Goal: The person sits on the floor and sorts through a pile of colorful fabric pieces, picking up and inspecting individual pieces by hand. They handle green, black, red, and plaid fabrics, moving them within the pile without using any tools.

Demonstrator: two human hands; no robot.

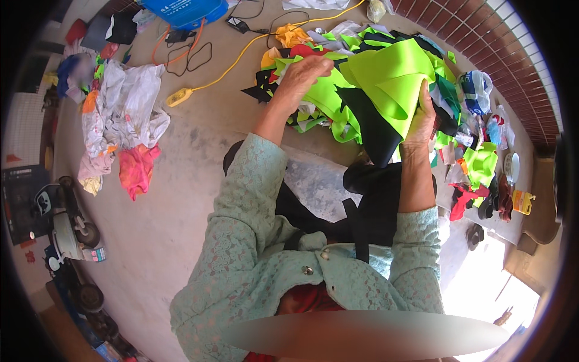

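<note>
A wide neon-yellow cloth piece (389,75) hangs folded from my right hand (420,123), whose thumb lies over its edge. Beneath it a black cloth piece (377,130) droops to a point in front of my knees; whether the same hand grips it too is hard to see. My left hand (306,75) is held over the left part of the scrap pile, its fingers curled together. Whatever may be between those fingers is hidden. Under both hands spreads a heap of cloth scraps (347,127), mostly neon yellow and black, with some orange and red bits.
On the floor at left lie white plastic bags (129,90) and a pink cloth (137,169). A yellow power strip (179,96) with its cord runs toward a blue container (184,12). More scraps and a yellow jug (523,202) stand along the tiled wall (476,36) at right.
</note>
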